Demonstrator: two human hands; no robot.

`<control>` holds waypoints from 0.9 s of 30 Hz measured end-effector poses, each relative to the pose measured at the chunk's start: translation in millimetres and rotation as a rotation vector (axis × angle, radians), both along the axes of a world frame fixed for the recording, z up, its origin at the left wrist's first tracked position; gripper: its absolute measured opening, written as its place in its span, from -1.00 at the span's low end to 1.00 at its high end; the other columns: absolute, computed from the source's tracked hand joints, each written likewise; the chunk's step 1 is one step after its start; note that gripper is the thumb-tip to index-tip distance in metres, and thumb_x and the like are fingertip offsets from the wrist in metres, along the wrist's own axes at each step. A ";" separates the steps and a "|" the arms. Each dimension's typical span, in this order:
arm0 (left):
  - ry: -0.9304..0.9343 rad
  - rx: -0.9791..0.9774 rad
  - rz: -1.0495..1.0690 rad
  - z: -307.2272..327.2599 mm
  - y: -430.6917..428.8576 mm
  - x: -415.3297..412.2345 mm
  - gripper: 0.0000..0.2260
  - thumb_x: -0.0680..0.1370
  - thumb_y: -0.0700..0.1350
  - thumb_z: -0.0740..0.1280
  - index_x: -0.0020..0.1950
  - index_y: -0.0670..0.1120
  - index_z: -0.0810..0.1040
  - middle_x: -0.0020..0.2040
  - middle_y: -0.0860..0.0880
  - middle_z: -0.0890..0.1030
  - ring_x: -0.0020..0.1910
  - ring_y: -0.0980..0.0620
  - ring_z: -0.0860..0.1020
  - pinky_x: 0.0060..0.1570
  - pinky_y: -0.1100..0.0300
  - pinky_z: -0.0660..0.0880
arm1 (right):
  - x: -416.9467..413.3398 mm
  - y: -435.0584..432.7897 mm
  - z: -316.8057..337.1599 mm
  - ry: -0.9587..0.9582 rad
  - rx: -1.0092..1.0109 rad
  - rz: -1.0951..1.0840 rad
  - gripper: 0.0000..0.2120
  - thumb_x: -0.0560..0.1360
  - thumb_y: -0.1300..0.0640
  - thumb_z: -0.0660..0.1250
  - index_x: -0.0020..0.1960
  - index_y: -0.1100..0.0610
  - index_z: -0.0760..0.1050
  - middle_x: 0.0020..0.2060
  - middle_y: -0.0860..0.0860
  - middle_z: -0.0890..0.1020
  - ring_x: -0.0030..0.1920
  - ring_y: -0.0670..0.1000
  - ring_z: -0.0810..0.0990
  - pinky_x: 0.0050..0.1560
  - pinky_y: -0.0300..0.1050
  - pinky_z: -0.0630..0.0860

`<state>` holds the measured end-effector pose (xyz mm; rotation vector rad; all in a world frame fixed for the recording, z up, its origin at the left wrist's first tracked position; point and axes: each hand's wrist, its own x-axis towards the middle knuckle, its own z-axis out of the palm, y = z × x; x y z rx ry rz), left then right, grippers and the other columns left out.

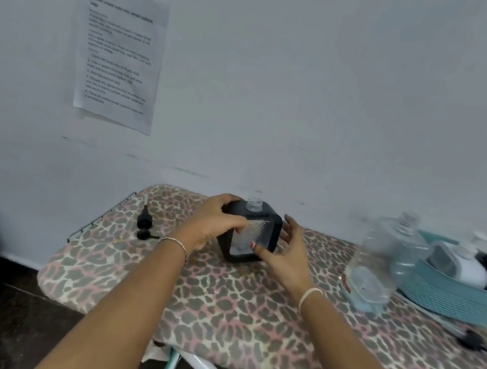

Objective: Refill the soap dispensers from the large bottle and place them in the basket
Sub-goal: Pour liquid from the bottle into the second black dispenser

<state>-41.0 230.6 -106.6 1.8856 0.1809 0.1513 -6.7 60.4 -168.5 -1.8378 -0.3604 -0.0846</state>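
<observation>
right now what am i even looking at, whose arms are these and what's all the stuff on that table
There is no machine here. This is one picture from a camera worn on a person's head, looking down at their own arms. The left hand grips a black dispenser whose neck is open. The right hand is spread beside it, thumb on its front. They work on a board with a leopard-print cover. The pump lies to the left. To the right are the big bottle, uncapped, and a blue basket with other dispensers in it. A printed sheet hangs on the wall.
</observation>
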 end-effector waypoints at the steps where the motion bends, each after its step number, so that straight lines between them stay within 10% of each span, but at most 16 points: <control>1: 0.002 -0.005 -0.031 -1.6 -11.3 -2.4 -0.55 0.35 -0.30 0.38 0.21 -0.02 0.52 -0.03 -0.02 0.61 -0.07 0.04 0.55 -0.15 0.22 0.52 | -5.3 -11.5 -1.3 0.016 0.012 -0.010 -0.09 0.28 0.09 0.60 0.47 0.06 0.16 0.37 0.00 0.39 0.35 -0.02 0.38 0.36 -0.03 0.38; 9: 0.008 -0.012 -0.178 -18.6 -77.3 -12.0 -0.49 0.34 -0.36 0.32 0.24 0.02 0.51 0.09 -0.07 0.55 0.09 -0.03 0.51 0.02 0.11 0.52 | -37.3 -74.4 -8.9 -0.016 0.009 -0.139 -0.22 0.26 0.13 0.62 0.36 0.06 0.30 0.11 -0.11 0.47 0.13 -0.12 0.45 -0.06 -0.55 0.37; 21: -0.187 -0.083 -0.132 -30.2 -103.6 -21.5 -0.58 0.37 -0.04 0.54 0.19 0.09 0.52 0.06 0.24 0.54 0.05 0.32 0.48 -0.12 0.48 0.45 | -55.4 -83.6 -20.2 -0.170 -0.109 -0.324 -0.34 0.37 -0.11 0.48 0.37 0.04 0.35 0.21 -0.10 0.51 0.22 -0.12 0.47 0.23 -0.16 0.45; 27: -0.200 -0.073 -0.106 -33.6 -105.8 -10.8 -0.53 0.37 -0.05 0.54 0.25 -0.01 0.55 0.12 0.12 0.59 0.10 0.18 0.52 -0.03 0.43 0.43 | -59.6 -107.0 -14.2 -0.337 -0.089 -0.651 -0.75 0.47 0.09 0.41 0.05 0.03 0.39 -0.10 -0.07 0.49 -0.09 -0.06 0.48 -0.03 -0.07 0.51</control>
